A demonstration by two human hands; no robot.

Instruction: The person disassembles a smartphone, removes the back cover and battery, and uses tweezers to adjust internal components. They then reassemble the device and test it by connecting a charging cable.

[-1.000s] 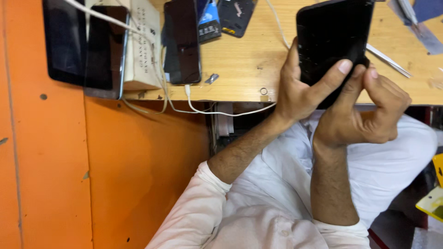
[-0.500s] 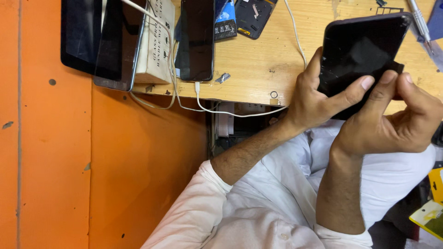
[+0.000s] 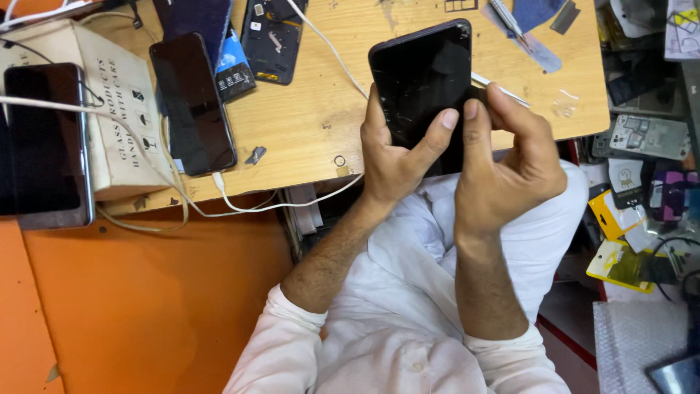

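Observation:
Both my hands hold one black smartphone (image 3: 423,76) with a dark, scratched screen, raised over the front edge of a wooden table (image 3: 321,109). My left hand (image 3: 397,157) wraps its lower left side, thumb laid across the glass. My right hand (image 3: 510,164) grips the phone's lower right corner, thumb tip beside the left thumb. White sleeves cover both upper arms.
On the table lie a black phone (image 3: 193,102) with a white cable (image 3: 240,204) plugged in, an opened phone back (image 3: 270,36), a cardboard box (image 3: 117,109), another dark phone (image 3: 44,146) and tweezers (image 3: 507,18). Shelves of parts and packets (image 3: 642,153) stand at the right. An orange panel (image 3: 146,299) fills the lower left.
The view has shifted, so the table and phones sit further right and lower in frame. My hands and the phone have drawn closer to me, with both thumbs together on the screen.

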